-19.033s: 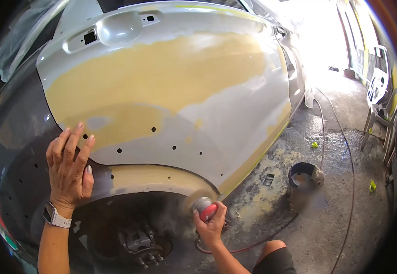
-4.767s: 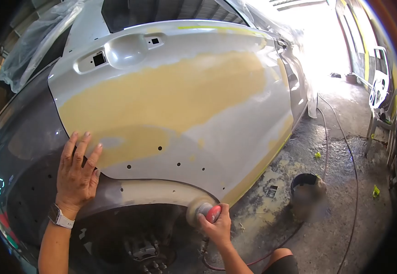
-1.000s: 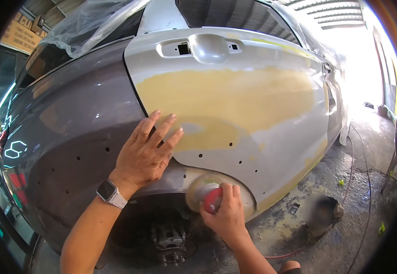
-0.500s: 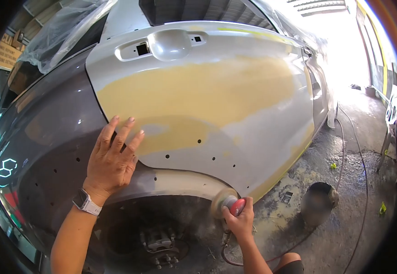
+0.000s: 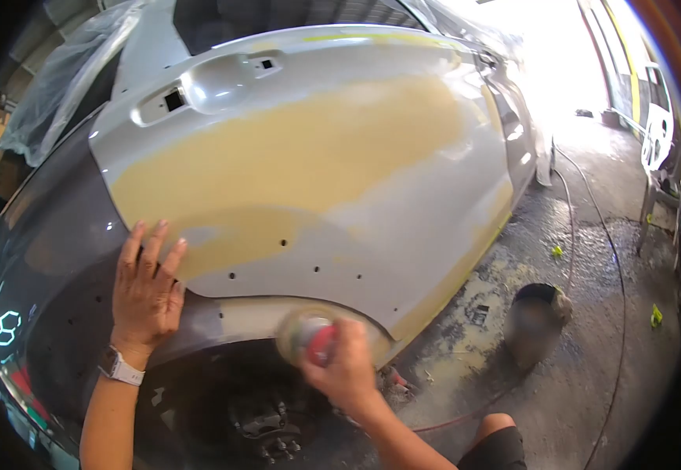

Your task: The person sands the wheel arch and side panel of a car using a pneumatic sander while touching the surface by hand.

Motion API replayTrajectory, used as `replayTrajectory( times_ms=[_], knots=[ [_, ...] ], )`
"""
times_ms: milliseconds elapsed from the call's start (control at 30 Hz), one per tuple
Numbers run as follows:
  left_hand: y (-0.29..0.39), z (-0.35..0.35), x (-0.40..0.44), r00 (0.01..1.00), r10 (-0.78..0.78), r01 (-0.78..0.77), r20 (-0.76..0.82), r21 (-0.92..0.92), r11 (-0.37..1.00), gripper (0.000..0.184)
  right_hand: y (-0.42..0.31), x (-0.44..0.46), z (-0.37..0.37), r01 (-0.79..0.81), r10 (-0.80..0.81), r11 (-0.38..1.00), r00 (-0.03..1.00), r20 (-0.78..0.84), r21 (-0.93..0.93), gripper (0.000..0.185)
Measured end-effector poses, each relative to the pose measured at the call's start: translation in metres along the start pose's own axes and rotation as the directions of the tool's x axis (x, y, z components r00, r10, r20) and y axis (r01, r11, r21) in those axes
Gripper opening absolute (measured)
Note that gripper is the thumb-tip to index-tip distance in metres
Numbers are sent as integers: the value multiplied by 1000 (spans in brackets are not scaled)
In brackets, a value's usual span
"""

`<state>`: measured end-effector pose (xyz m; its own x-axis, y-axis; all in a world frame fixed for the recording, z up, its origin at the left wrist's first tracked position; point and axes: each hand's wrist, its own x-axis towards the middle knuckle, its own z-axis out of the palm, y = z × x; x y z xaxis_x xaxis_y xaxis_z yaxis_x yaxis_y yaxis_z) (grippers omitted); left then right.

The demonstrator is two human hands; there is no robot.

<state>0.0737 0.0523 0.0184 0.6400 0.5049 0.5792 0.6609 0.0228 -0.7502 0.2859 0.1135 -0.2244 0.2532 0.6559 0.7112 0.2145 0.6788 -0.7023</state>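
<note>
My right hand (image 5: 346, 374) is wrapped round a red-topped air sander (image 5: 321, 343). Its pad looks blurred and is against the pale wheel arch lip (image 5: 250, 317), just below the car's rear door (image 5: 426, 235). With fingers spread, my left hand (image 5: 146, 301) lies on the body at the seam between the door and the dark grey rear panel (image 5: 50, 258). A white-strapped watch (image 5: 123, 366) is on that wrist. Yellowish filler (image 5: 301, 149) covers a broad area of the silver door, which has several small holes along its lower part.
Below the arch, the dark wheel well shows a bare hub (image 5: 278, 446) with studs. A dusty bucket (image 5: 534, 329) stands on the wet, dust-streaked floor at right. A hose (image 5: 618, 313) runs across the floor, and a white chair (image 5: 657, 137) stands beyond. Plastic sheeting (image 5: 66, 86) hangs upper left.
The sander in my right hand has moved left along the wheel arch. My left hand stays at about the same spot on the body, while the view has shifted and tilted.
</note>
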Motion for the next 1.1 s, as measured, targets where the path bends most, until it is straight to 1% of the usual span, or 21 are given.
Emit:
replayTrajectory(
  times_ms=[33,100,167,267,367,400,500,600,700,833,933,1033,1067,1100],
  knots=[
    [1,1,0,1000,0,0,-5,6,1000,62,-12,4,7,27,-27,1000,999,20,-6,55],
    [0,2,-1,1000,10,-10,-14,28,1000,63,-37,7,16,11,-12,1000,996,85,5,60],
    [0,3,-1,1000,5,-5,-7,20,1000,62,-55,11,12,-17,11,999,993,121,48,61],
    [0,4,-2,1000,-1,1,8,28,1000,63,-36,5,10,-78,76,997,995,65,21,63],
    [1,5,-3,1000,-7,6,13,42,999,64,10,-9,0,-173,173,983,985,0,57,62],
    [1,5,-2,1000,-2,1,14,46,999,64,24,-13,-7,-169,170,985,985,-44,30,60],
    [1,6,-4,1000,1,-2,17,61,998,63,66,-32,-14,-202,212,975,969,-130,88,61],
    [0,6,-5,1000,3,-4,24,72,997,63,102,-52,-16,-262,279,958,947,-162,114,62],
    [-1,6,-4,1000,6,-8,28,68,998,64,122,-69,-20,-374,380,925,907,-180,70,62],
    [-1,8,-5,1000,10,-12,28,65,998,65,132,-75,-24,-416,421,907,892,-163,65,64],
    [-1,7,-5,999,1,-4,38,65,998,65,126,-72,-18,-340,350,936,924,-156,91,64],
    [-2,7,-5,999,4,-7,40,65,998,63,98,-56,-18,-327,351,928,928,-125,179,63],
    [-3,8,-6,999,8,-10,36,63,998,62,90,-50,-17,-292,319,937,939,-127,194,62],
    [-3,9,-6,999,7,-10,41,75,997,61,82,-43,-17,-261,280,951,954,-110,164,62]
  ],
)
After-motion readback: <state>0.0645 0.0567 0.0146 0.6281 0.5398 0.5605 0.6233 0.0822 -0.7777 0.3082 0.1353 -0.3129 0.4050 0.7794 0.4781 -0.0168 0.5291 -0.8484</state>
